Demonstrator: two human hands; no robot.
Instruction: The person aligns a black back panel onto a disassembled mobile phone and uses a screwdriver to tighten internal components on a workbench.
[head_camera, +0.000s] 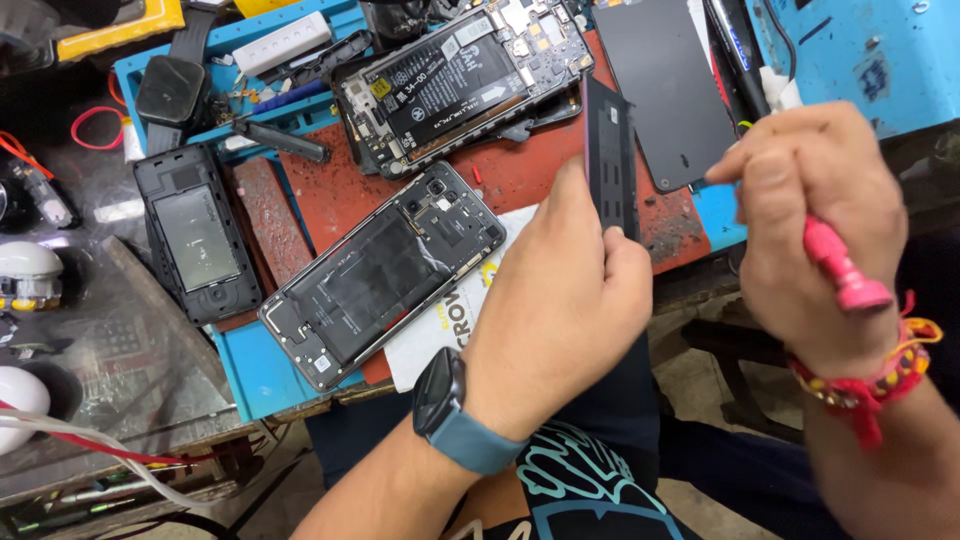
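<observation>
Black plastic strip (610, 155), thin and flat, stands nearly upright above the front edge of the bench, pinched at its lower end by the left hand (565, 300), thumb on one side and fingers closed round the other. That wrist wears a dark smartwatch (445, 395) on a blue band. Just beside the strip, the right hand (810, 225) is curled shut around a pink-handled tool (845, 270); its working tip is hidden behind the fingers. A beaded red and yellow thread bracelet (870, 380) circles that wrist. Behind the strip lies a red work mat (520, 175) on a blue tray (260, 370). On the mat rest two opened phones, one (385, 270) near the left hand, another (460, 85) farther back showing its battery. A black back cover (665, 90) lies to the right, and a smaller dark device (195, 235) sits off to the left.
</observation>
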